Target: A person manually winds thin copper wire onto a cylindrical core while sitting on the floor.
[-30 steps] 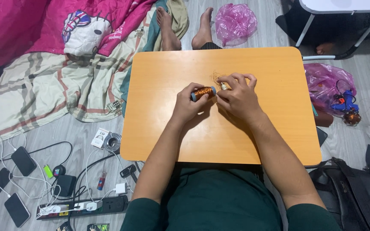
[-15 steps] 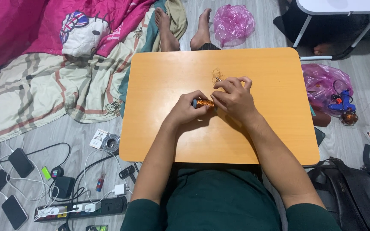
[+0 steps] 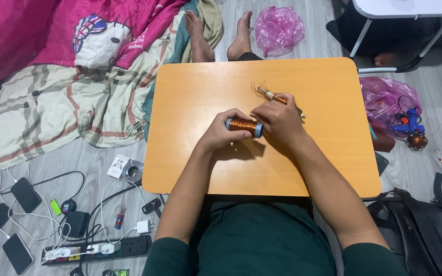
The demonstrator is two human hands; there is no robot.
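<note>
A spool of copper wire [image 3: 243, 125] with blue end caps lies sideways above the orange table [image 3: 195, 102]. My left hand [image 3: 220, 134] grips its left end. My right hand [image 3: 281, 121] closes around its right end and also touches a small metal tool [image 3: 272, 95] that pokes out past the fingers. A loose tangle of thin copper wire [image 3: 258, 87] sits at the tool's far tip on the tabletop.
Two bare feet [image 3: 221, 33] rest past the table's far edge. A pink plastic bag [image 3: 384, 99] with a blue glue gun [image 3: 408, 122] lies right. Phones, cables and a power strip [image 3: 98, 249] cover the floor at left. A black backpack [image 3: 425, 230] sits lower right.
Both hands have shifted slightly toward me and left with the spool. The metal tool and wire tangle now show beyond my right fingers.
</note>
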